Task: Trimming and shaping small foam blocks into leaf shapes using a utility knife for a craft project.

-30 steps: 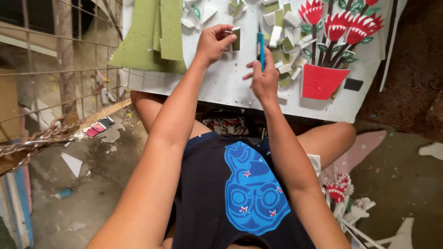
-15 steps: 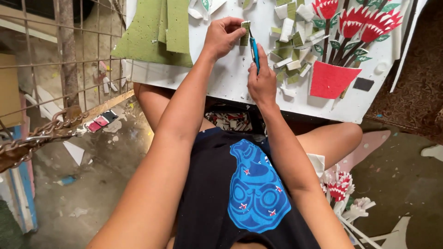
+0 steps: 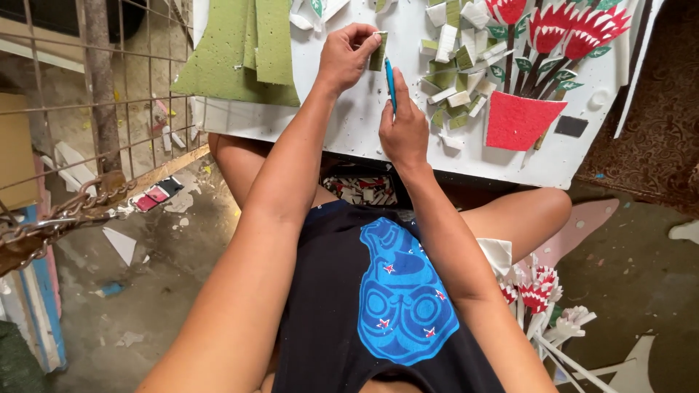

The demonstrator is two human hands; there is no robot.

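My left hand point(image 3: 348, 57) pinches a small green foam strip point(image 3: 378, 51) upright against the white foam board point(image 3: 364, 120) on my lap. My right hand point(image 3: 404, 127) grips a blue craft knife point(image 3: 390, 80), its tip pointing up beside the strip. Right of my hands lies a pile of cut green and white foam pieces point(image 3: 455, 80). Further right on the board stands a foam craft of red flowers in a red pot point(image 3: 520, 120).
Green foam sheets point(image 3: 244, 51) lie on the board's left part. A wire grid panel point(image 3: 80, 94) and a rusty chain point(image 3: 51, 222) are at my left. Scraps litter the concrete floor point(image 3: 160, 269). More foam flowers point(image 3: 539, 298) lie by my right thigh.
My view has shifted down a little. Both hands keep their grip; the knife has come closer to the green strip.
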